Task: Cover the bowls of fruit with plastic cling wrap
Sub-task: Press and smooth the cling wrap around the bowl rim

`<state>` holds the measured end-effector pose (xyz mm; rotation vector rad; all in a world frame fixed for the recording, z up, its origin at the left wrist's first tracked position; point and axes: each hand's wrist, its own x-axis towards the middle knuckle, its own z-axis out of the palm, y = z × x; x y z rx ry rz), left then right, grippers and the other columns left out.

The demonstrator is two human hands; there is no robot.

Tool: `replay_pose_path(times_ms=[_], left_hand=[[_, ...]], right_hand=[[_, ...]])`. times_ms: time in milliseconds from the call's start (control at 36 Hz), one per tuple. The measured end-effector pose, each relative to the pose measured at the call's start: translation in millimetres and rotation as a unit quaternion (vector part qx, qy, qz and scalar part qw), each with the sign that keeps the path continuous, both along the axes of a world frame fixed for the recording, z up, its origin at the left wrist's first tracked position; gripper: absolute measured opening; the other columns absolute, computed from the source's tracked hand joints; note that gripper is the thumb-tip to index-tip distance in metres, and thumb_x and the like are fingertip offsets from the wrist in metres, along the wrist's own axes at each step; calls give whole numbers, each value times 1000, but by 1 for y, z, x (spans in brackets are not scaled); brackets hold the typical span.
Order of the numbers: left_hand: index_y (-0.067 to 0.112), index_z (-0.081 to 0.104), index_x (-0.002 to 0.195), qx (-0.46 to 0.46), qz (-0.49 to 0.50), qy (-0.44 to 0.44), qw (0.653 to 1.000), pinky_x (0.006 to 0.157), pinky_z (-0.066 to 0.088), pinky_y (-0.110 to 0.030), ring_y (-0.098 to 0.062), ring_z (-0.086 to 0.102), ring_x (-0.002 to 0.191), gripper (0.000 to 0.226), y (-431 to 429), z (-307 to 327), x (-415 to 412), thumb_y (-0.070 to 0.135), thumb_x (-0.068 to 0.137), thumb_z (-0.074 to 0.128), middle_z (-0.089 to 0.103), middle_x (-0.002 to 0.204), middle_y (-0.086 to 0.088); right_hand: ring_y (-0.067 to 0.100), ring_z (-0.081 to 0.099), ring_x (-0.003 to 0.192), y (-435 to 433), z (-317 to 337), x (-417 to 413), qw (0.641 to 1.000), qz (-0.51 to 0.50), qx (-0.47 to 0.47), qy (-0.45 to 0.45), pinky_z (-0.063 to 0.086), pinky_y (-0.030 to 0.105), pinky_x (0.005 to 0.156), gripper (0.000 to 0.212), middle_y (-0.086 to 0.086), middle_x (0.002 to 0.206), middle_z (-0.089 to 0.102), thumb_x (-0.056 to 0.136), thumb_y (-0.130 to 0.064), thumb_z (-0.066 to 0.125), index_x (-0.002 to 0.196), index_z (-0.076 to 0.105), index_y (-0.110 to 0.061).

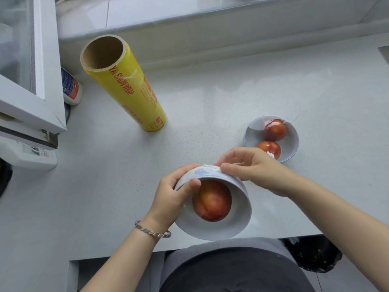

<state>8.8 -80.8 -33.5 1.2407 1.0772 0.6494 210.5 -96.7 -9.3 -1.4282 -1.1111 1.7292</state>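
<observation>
A white bowl (235, 226) with one red-orange fruit (211, 200) is tilted toward me near the counter's front edge. Clear film lies over its mouth. My left hand (171, 197) grips the bowl's left rim, thumb over the edge. My right hand (250, 167) pinches the film against the bowl's far outer wall. A second white bowl (292, 142) with two red fruits stands just behind my right hand, shiny film across its top. The yellow cling wrap roll (128, 87) stands upright at the back left.
White counter (231, 91) runs back to a raised window ledge. A white appliance (31, 81) fills the left side, a small bottle (71, 87) beside it. A dark bin with a black bag (313, 253) sits below the counter edge at right.
</observation>
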Motion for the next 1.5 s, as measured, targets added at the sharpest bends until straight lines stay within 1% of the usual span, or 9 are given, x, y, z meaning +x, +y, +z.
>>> replay_pose_path(times_ms=[111,222,472,694,778,889,1194,1389,1500], left_hand=[[34,70,88,4,1,4,1000,77,48,-13,-1,64,89,59,-1,1,0,79,48,67,72,92,15],[33,68,91,3,-11,20,1000,76,47,-13,0,64,89,66,-2,2,-2,81,46,66,72,92,17],[30,68,94,-8,-24,41,999,75,48,-13,-1,65,90,70,-4,0,-5,80,46,66,72,93,17],[27,68,95,-11,-43,36,998,77,47,-12,-1,65,91,71,-6,1,-3,79,48,66,72,94,17],[28,68,95,-12,-48,44,998,77,47,-12,-1,65,91,71,-6,0,-3,80,46,66,71,94,17],[26,68,96,-10,-55,45,997,77,47,-13,-2,65,91,74,-7,-1,-3,80,46,66,72,95,16],[31,68,93,-3,-39,45,998,76,46,-11,2,64,89,67,0,-4,-1,81,48,64,71,91,19],[32,68,92,22,-32,43,998,78,47,-12,0,64,92,63,8,-2,4,79,49,66,71,92,20],[33,68,92,27,-41,37,998,79,47,-13,0,64,93,62,7,-1,5,78,48,68,71,93,20]], right_hand=[[22,66,100,8,6,4,998,52,-23,-10,49,34,93,4,8,106,71,78,-23,68,77,68,-19],[17,63,98,11,7,5,991,113,-52,-40,46,28,96,20,15,109,69,87,-19,60,98,69,-5],[5,43,59,14,-2,-2,994,15,-53,-92,35,11,55,25,-10,60,55,93,-16,52,68,58,-18],[2,43,50,16,0,4,981,89,-142,-102,40,17,60,27,-6,60,53,85,-37,60,71,65,-14],[8,46,64,18,1,6,972,116,-171,-110,42,19,67,36,-6,64,54,80,-50,60,81,69,-15],[6,44,60,19,2,11,969,148,-178,-89,39,20,65,27,-6,62,53,78,-42,66,70,66,-16],[8,35,52,3,-28,-25,987,-134,-18,-82,29,22,53,25,-2,58,44,88,-22,60,65,53,-16],[13,49,57,8,-32,-20,986,-126,-111,11,41,26,59,24,4,64,56,84,-26,63,66,59,-11],[9,47,50,3,-37,-16,981,-152,-113,-35,41,20,51,24,1,55,55,78,-24,72,67,60,-6]])
